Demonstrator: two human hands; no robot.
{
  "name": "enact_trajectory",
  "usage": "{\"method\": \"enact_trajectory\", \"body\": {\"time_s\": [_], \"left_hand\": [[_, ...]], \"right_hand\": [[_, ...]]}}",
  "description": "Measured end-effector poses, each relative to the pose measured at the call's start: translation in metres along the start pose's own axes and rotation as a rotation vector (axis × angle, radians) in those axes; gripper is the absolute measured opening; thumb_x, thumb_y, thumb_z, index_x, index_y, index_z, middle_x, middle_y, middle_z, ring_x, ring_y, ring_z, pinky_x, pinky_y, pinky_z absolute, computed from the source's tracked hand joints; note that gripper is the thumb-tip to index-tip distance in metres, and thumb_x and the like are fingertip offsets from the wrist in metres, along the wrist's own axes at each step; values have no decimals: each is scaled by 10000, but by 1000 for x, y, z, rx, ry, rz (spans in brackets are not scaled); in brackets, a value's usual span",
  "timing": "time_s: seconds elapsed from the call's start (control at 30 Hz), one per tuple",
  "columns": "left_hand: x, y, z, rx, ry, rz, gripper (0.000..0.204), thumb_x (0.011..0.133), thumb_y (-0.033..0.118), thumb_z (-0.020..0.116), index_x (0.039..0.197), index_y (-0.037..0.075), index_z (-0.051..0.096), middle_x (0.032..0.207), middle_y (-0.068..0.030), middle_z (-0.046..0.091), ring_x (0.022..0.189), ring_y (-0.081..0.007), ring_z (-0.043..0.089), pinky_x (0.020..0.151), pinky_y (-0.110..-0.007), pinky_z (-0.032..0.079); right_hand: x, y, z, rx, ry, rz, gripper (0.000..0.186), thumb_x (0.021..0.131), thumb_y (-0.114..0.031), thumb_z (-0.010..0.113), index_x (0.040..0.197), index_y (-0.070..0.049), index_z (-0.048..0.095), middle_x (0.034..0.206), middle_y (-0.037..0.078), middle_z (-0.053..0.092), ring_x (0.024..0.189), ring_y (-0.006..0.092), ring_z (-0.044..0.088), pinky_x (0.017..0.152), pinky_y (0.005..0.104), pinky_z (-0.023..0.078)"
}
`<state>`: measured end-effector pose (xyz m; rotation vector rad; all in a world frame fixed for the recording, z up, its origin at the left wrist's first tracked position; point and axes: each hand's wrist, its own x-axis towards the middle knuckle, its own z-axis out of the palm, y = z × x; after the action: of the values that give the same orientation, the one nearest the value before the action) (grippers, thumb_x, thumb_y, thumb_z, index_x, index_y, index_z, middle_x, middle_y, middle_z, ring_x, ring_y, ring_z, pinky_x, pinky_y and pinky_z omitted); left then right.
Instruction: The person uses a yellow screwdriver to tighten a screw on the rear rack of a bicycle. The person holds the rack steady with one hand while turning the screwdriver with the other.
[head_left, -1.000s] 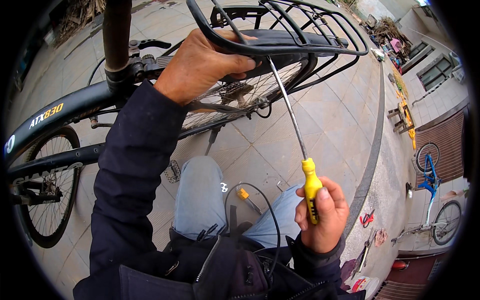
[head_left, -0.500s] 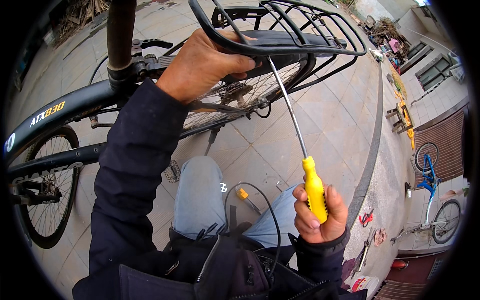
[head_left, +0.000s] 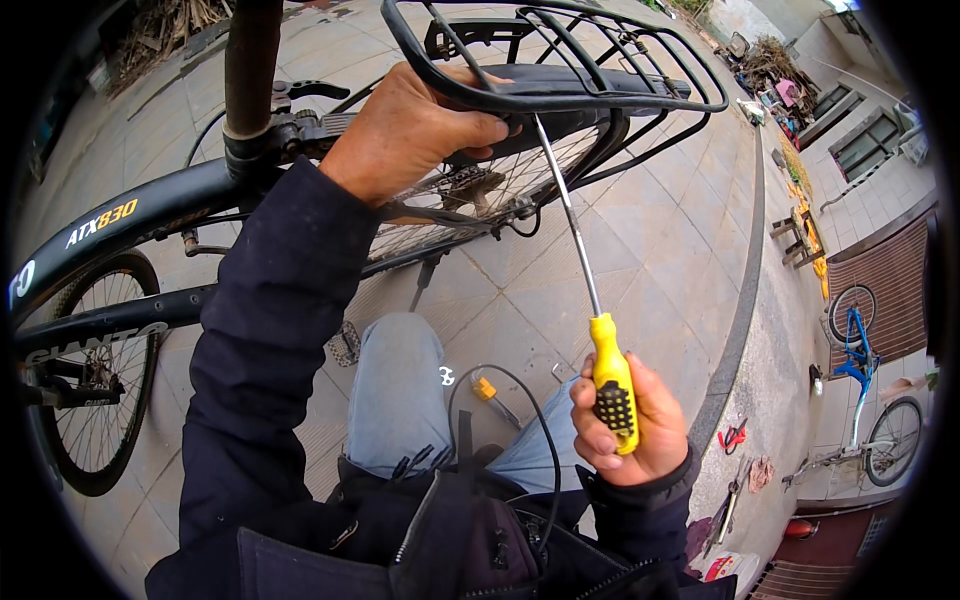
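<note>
My left hand (head_left: 405, 135) grips the dark mudguard (head_left: 550, 80) beneath the black rear rack (head_left: 470, 95) of a black bicycle (head_left: 90, 228), with my fingers curled under it. My right hand (head_left: 645, 425) is wrapped round the yellow handle of a long screwdriver (head_left: 607, 345). Its metal shaft runs up to the underside of the rack and mudguard, just right of my left fingers, where the tip is hidden. The spoked rear wheel and sprockets (head_left: 465, 190) show below the rack.
A tool with a yellow handle (head_left: 483, 387) lies between my knees. Red-handled pliers (head_left: 731, 438) and other tools lie to the right. A blue bicycle (head_left: 855, 370), a wooden stool (head_left: 795, 240) and a scrap pile (head_left: 775, 75) stand farther off. Paving (head_left: 650, 280) stretches beneath.
My right hand has turned the screwdriver's handle, so its black dotted grip faces me, and has shifted slightly left. My left hand stays on the same spot.
</note>
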<state>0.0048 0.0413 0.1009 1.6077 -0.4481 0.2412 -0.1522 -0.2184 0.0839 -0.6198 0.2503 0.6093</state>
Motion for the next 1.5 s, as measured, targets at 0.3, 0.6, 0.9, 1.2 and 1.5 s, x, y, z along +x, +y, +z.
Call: {"method": "enact_trajectory", "body": {"time_s": [0.3, 0.6, 0.9, 1.2, 1.5], "left_hand": [[0, 1, -2, 28, -55, -8, 257, 789, 85, 662, 1034, 14, 635, 915, -85, 673, 838, -157, 639, 718, -264, 527], [2, 3, -3, 68, -66, -23, 224, 796, 104, 652, 999, 9, 649, 912, -85, 672, 824, -158, 636, 716, -271, 524], [1, 3, 0, 24, -55, -19, 239, 790, 68, 641, 1019, 4, 642, 881, -75, 668, 779, -126, 616, 687, -244, 508], [0, 4, 1, 24, -35, -39, 267, 794, 67, 638, 1053, 5, 627, 921, -82, 672, 836, -144, 634, 712, -250, 516], [-1, 5, 1, 48, -30, -35, 261, 795, 72, 639, 1047, 6, 631, 918, -80, 672, 815, -135, 630, 703, -251, 513]], "right_hand": [[-3, 8, 13, -357, 92, -331, 356, 867, -199, 594, 1132, -13, 446, 989, 153, 497, 578, 168, 509, 379, 205, 381], [4, 1, -5, 211, -174, -62, 342, 915, -237, 493, 1160, -2, 445, 976, 189, 468, 563, 169, 498, 379, 215, 415], [5, -1, -5, 115, -139, -99, 452, 955, -390, 398, 1218, -24, 432, 1067, 177, 487, 659, 191, 523, 389, 214, 434], [-5, 6, 4, -264, -20, -363, 437, 902, -315, 542, 1210, -23, 435, 1118, 186, 504, 789, 223, 567, 427, 218, 454], [-7, 27, 16, -1050, 488, -819, 394, 744, 46, 691, 1086, 27, 495, 929, 59, 583, 798, 68, 537, 733, 198, 429]]}}
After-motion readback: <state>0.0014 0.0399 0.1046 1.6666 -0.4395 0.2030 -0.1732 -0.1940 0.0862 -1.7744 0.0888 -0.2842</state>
